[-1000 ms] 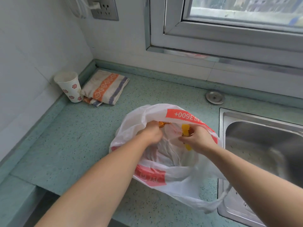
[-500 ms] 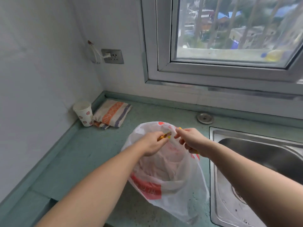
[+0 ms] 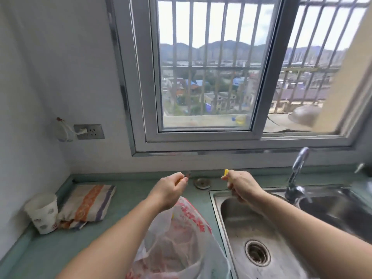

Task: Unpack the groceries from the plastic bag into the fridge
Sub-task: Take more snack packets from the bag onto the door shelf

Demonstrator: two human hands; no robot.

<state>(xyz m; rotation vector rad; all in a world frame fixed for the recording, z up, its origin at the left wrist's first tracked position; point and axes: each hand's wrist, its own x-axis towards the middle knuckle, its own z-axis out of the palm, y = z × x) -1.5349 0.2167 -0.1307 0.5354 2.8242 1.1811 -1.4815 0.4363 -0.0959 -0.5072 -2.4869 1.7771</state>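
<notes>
Change: Both of our hands are lifting clear of the thin white plastic bag with red print (image 3: 181,234), which they were reaching into a second ago, and we are looking up at the window now.
Left hand: our left hand (image 3: 168,189) is pinching a small dark orange item (image 3: 184,178) between thumb and curled fingers; it is too small and blurred for us to name.
Right hand: our right hand (image 3: 240,185) is curling round a small yellow item (image 3: 226,172), only its tip showing above the fist.
Bag: it is slumping on the green speckled countertop (image 3: 124,200), just beside the stainless steel sink (image 3: 261,228), mouth open below our left forearm.
Fridge: we are not seeing it anywhere.
Risk: our right hand is hovering over the sink basin, so a loose hold could be dropping the yellow item towards the open drain.
Risk: nothing is steadying the limp bag, so it could be sagging over the sink rim and spilling whatever remains inside.
Nearby: a patterned paper cup (image 3: 43,215) and a folded striped cloth (image 3: 88,204) are sitting at the left corner.
</notes>
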